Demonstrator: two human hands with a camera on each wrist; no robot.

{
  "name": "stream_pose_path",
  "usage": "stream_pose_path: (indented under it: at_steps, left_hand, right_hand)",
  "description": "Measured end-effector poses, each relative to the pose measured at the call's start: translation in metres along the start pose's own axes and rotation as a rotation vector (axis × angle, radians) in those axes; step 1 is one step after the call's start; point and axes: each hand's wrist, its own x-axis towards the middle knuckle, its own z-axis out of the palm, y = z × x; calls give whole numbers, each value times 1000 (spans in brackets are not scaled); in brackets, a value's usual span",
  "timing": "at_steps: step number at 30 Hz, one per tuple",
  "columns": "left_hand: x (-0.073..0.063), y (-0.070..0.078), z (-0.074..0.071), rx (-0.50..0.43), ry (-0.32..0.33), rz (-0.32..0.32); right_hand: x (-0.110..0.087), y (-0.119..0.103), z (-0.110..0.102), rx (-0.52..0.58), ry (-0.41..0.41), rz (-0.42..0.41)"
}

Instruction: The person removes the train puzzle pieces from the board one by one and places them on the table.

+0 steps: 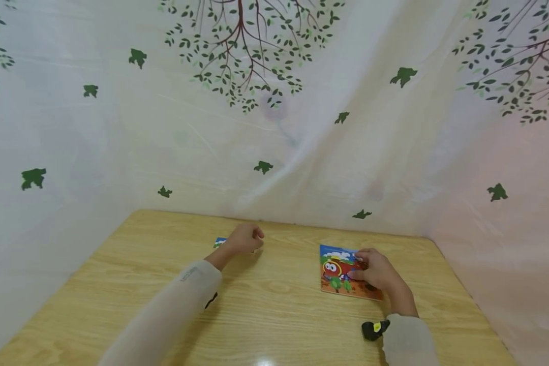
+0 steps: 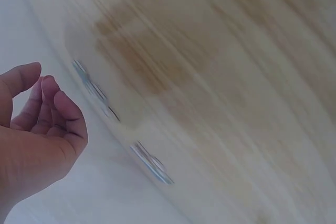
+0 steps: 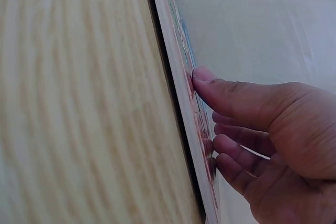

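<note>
A square, brightly coloured picture puzzle board (image 1: pixel 336 284) lies on the wooden table, showing a red cartoon figure with big white eyes. My right hand (image 1: pixel 377 269) reaches over its right side. In the right wrist view, the thumb (image 3: pixel 231 95) and fingertips touch the board's face, seen edge-on with thin raised layers. My left hand (image 1: pixel 244 239) hovers near the table's far side, fingers loosely curled and nothing visible between them. Close by, two small flat puzzle pieces (image 2: pixel 95 90) (image 2: pixel 151 162) lie on the table. One blue-and-green piece (image 1: pixel 219 242) shows partly hidden behind the left wrist.
The light wooden table (image 1: pixel 274 325) meets a pale curtain (image 1: pixel 210 147) printed with branches and green birds along its back edge. The curtain also closes in both sides. A black strap device (image 1: pixel 374 330) sits at the right wrist.
</note>
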Motion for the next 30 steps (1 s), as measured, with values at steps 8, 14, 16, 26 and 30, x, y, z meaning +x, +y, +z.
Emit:
stream_pose_path:
  at_steps: [8,14,16,26,30]
  left_hand:
    - [14,27,32,-33,-36,93]
    - [18,46,52,-102,-79,94]
    - [19,51,57,-115,-93,96]
    - [24,69,77,-77,-102,100]
    - [26,75,85,-62,-108,80]
  right_hand:
    - [-6,-4,-3,-48,21,-11]
    - [-7,-2,-7,-65,35,-10]
    - [-7,1,-8,-63,36,-11]
    - [-11,14,-16,-4,-9,16]
    - [-11,16,-19,-2,-16,-1]
